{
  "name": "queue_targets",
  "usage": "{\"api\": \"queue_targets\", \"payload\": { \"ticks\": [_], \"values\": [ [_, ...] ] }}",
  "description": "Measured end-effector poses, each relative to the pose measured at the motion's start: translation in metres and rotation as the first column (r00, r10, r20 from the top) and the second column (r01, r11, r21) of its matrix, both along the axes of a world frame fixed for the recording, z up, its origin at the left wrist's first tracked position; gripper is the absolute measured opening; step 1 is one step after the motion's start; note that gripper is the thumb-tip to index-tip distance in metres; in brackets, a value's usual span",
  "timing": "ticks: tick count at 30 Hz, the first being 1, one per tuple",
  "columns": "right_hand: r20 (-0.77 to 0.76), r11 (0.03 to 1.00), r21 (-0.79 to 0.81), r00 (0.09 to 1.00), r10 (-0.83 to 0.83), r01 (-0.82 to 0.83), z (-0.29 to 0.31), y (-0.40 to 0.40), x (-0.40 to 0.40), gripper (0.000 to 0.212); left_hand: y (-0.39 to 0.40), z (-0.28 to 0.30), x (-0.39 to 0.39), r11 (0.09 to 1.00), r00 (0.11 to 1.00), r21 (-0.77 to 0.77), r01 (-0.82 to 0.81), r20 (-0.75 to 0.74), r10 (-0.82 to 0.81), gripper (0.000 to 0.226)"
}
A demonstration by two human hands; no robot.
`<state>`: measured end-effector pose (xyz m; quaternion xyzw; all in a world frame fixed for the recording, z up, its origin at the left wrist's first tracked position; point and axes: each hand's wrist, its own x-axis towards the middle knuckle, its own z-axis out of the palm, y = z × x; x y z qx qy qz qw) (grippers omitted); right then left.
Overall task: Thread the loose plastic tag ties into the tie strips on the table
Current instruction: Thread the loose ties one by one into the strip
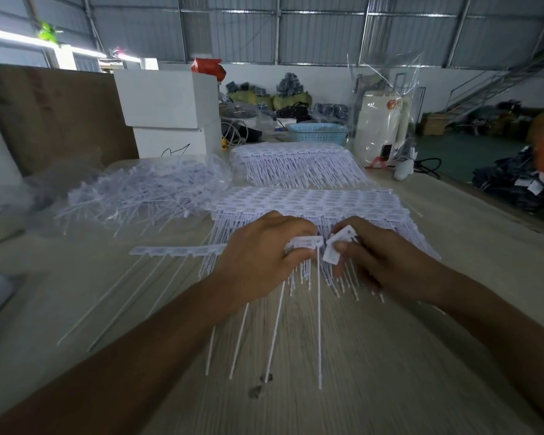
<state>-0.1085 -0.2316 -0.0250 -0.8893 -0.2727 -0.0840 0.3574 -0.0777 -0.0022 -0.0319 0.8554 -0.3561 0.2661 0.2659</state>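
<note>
Threading under way: left hand (pixel 264 249) fingers pinch the tie strip (pixel 305 243) end, right hand (pixel 368 255) fingers clamp a loose tag tie (pixel 338 246) just beside it, awaiting alignment and insertion.

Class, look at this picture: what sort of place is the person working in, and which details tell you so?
Probably a warehouse or small factory workshop. A high corrugated metal roof spans the hall, bagged goods lie piled against the far wall, and stacked tie strips and a heap of loose ties cover the worktable.
</note>
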Motion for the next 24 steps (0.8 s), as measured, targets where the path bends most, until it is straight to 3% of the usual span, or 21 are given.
{"api": "queue_targets", "payload": {
  "ticks": [3,6,9,13,17,20,24],
  "values": [
    [-0.009,0.993,0.104,0.999,-0.050,0.050,0.000,0.004,-0.001,0.010,-0.001,0.000,-0.001,0.999,0.999,-0.022,-0.038,0.000,0.038,0.019],
    [0.074,0.988,0.080,0.988,-0.136,0.130,-0.001,0.011,-0.003,0.027,-0.003,0.000,-0.002,0.998,0.998,-0.030,-0.064,0.006,0.064,0.021],
    [-0.046,0.970,0.216,0.994,-0.103,0.110,-0.004,0.023,-0.003,0.018,-0.006,-0.001,-0.004,0.997,0.997,-0.023,-0.076,0.014,0.076,0.024],
    [-0.254,0.891,0.407,0.962,-0.101,0.201,-0.002,0.036,-0.005,0.026,-0.011,-0.001,-0.004,0.995,0.999,-0.099,0.005,-0.049,-0.010,0.024],
    [-0.351,0.882,0.433,0.936,-0.026,0.187,0.002,0.036,-0.010,0.040,-0.013,0.002,-0.004,0.984,0.996,-0.170,0.052,-0.056,-0.062,0.026],
    [-0.343,0.893,0.428,0.939,0.016,0.141,0.004,0.035,-0.014,0.031,-0.013,0.004,-0.005,0.971,0.982,-0.212,0.109,-0.126,-0.138,0.024],
    [-0.410,0.858,0.456,0.912,-0.034,0.237,0.009,0.028,-0.010,0.024,-0.004,0.009,0.002,0.956,0.944,-0.234,0.176,-0.236,-0.231,0.018]
  ]
}}
